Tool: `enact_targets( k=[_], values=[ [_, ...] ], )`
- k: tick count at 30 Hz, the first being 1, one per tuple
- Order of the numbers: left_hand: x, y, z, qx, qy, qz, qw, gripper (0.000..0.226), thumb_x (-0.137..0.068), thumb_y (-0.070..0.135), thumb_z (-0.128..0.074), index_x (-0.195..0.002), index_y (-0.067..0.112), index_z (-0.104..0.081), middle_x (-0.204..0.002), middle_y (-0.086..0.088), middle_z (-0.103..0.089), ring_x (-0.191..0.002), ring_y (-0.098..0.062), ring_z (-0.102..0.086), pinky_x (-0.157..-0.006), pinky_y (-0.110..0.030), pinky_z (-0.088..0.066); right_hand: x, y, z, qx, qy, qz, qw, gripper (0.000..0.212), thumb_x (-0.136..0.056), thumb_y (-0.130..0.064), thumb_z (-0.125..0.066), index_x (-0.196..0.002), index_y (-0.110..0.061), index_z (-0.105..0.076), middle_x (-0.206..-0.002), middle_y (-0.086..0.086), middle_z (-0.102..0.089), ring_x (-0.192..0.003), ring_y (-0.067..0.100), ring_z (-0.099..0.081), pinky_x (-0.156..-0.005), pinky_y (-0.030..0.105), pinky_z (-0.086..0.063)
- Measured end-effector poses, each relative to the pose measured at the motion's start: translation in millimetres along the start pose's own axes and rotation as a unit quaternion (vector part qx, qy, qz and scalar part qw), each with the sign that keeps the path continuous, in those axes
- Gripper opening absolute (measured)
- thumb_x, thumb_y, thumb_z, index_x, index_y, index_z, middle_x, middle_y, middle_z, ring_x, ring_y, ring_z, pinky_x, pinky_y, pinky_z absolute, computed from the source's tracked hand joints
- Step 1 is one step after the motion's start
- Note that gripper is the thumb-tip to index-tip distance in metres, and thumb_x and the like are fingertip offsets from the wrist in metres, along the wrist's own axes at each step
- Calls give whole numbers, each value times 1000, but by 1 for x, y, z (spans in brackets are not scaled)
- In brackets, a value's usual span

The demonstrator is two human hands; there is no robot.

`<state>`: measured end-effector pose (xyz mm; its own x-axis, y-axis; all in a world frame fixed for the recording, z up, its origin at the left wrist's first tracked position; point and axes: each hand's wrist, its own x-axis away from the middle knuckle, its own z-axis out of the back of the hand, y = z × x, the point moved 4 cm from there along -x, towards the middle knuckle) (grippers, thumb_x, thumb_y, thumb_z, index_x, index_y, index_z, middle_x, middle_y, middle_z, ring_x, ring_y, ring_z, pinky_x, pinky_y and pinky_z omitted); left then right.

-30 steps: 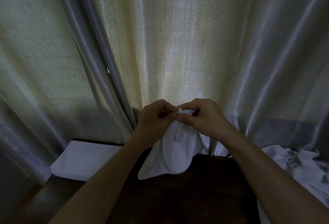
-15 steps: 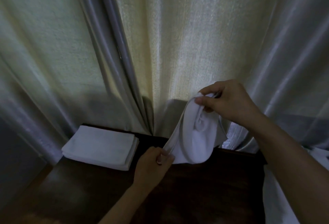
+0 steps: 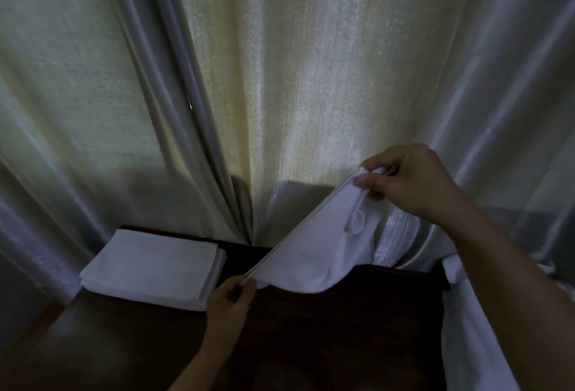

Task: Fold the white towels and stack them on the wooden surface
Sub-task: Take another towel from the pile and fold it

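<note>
Mid-fold: I had the white towel [image 3: 317,253] stretched taut in air over the wooden surface [image 3: 311,344], left hand [image 3: 228,300] pinching its 7 o'clock corner, right hand [image 3: 404,182] gripping its 1 o'clock corner. Folded stack [image 3: 152,269] lay at 9 o'clock. Next, probably: halve again, keeping edges matched, then lay on stack

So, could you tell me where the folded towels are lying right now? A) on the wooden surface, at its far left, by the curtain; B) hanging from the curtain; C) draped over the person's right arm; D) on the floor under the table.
A: the folded towels lie in a flat stack on the wooden surface at its far left, beside the curtain, apart from the towel held in the air.
</note>
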<state>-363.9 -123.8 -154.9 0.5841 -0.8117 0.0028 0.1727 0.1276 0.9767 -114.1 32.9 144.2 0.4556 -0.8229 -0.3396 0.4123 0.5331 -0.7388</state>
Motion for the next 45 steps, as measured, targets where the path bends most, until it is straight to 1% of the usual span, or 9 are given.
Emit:
enact_targets(
  k=[5, 9, 12, 17, 23, 31, 36, 40, 45],
  values=[
    [-3, 38, 3, 17, -63, -6, 998, 32, -83, 23, -81, -106, 41, -67, -106, 13, -71, -102, -4, -66, -91, -29, -54, -3, -2, -3, 16, -10, 2, 1000, 23, -74, -13, -90, -74, -33, -77, -71, -11, -75, -62, 4, -72, -65, 22, -60],
    [-8, 143, -15, -21, -118, -148, 982, 50, -81, 53, -76, -126, 46, -56, -123, 25, -62, -114, 5, -58, -92, -19, -51, -5, -6, -17, 63, -39, 5, 997, 17, -73, -21, -91, -86, -26, -81, -77, -17, -70, -74, 0, -69, -78, 30, -59],
    [-12, 217, -42, -85, -171, -231, 954, 64, -75, 63, -70, -133, 47, -49, -128, 27, -59, -114, 8, -56, -89, -16, -50, -5, -8, -28, 110, -60, 23, 992, 17, -74, -27, -89, -90, -27, -82, -76, -22, -66, -73, -8, -65, -72, 16, -51],
    [-23, 260, -58, -90, -149, -270, 947, 34, -79, 34, -82, -111, 31, -70, -89, 18, -72, -83, 3, -68, -76, -19, -55, -1, -6, -33, 110, -55, 39, 992, 11, -79, -29, -85, -89, -31, -83, -75, -18, -71, -77, -9, -66, -67, 9, -49],
    [-35, 264, -57, -179, -107, -335, 919, 11, -82, 29, -79, -89, 21, -77, -66, 21, -64, -73, 8, -63, -65, -6, -44, 6, 14, -26, -23, -50, -62, 997, 23, -78, -22, -88, -98, -13, -81, -74, 7, -77, -66, 21, -76, -71, 37, -64],
    [-87, 255, 12, -115, -18, -229, 966, 12, -93, 27, -69, -81, 29, -64, -72, 11, -65, -64, 3, -59, -64, -24, -49, 17, 63, 24, -290, 39, -173, 941, 23, -96, 15, -53, -119, 15, -59, -93, 39, -68, -77, 35, -77, -74, 37, -65],
    [-106, 245, 42, -51, -1, -159, 986, 13, -95, 20, -67, -90, 8, -67, -72, -5, -64, -67, -22, -61, -62, -38, -58, 23, 80, 49, -263, 111, -192, 939, 17, -96, 11, -56, -112, 16, -57, -86, 36, -64, -66, 33, -76, -64, 42, -65],
    [-104, 248, 42, -66, -9, -175, 982, 16, -95, 22, -68, -84, 11, -64, -55, 13, -58, -48, -6, -54, -43, -27, -50, 23, 72, 60, -232, 136, -157, 950, 8, -98, 7, -56, -105, 9, -57, -83, 35, -63, -66, 42, -74, -54, 49, -63],
    [-99, 249, 36, 103, -68, -129, 984, 15, -97, 14, -65, -87, 3, -62, -72, -2, -65, -68, -14, -69, -58, -33, -61, 20, 71, 70, -277, 138, -149, 939, 5, -98, 4, -58, -103, 6, -59, -82, 29, -69, -72, 38, -76, -52, 33, -61]
  ],
)
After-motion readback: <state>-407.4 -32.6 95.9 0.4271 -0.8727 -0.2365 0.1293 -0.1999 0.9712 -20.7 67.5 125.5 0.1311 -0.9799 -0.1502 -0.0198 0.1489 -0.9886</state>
